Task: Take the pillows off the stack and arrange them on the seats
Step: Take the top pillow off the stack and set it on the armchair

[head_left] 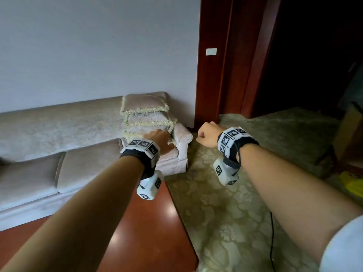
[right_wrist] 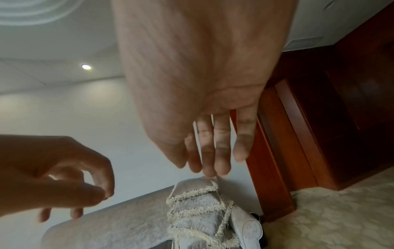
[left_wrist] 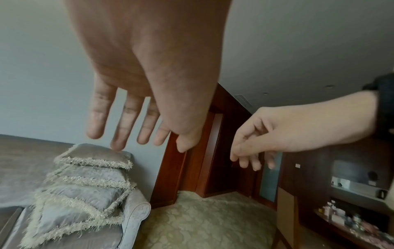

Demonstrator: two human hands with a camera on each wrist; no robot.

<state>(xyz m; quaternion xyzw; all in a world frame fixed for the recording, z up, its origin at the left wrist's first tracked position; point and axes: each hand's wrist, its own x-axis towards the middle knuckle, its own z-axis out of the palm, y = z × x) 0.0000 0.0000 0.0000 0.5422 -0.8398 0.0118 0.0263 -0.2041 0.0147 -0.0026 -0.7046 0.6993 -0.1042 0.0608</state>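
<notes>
**Both hands out, pillow stack untouched**

The fringed pillows (head_left: pixel 146 118) sit stacked at the far end of the sofa (head_left: pixel 59 130), wedged against its rolled armrest (head_left: pixel 183 137), several deep, the top one lying flat. The seat cushions (head_left: pixel 84 169) wait bare to the left.

These look soft and light, plump fill under a slick satin-like cover, so a pinch at the loose fringe would likely just tug threads. Better bet: a hand down each side of the top pillow, squeezing into its bulk and lifting clear.

Left hand (head_left: pixel 161 141) reaches in front of the stack; in its wrist view the fingers (left_wrist: pixel 125 123) hang straight and spread, holding nothing, short of the top pillow. Right hand (head_left: pixel 208 134) hovers off to the side above the carpet (head_left: pixel 225 222), fingers (right_wrist: pixel 221 148) loose, lightly bent, nothing in them.
</notes>
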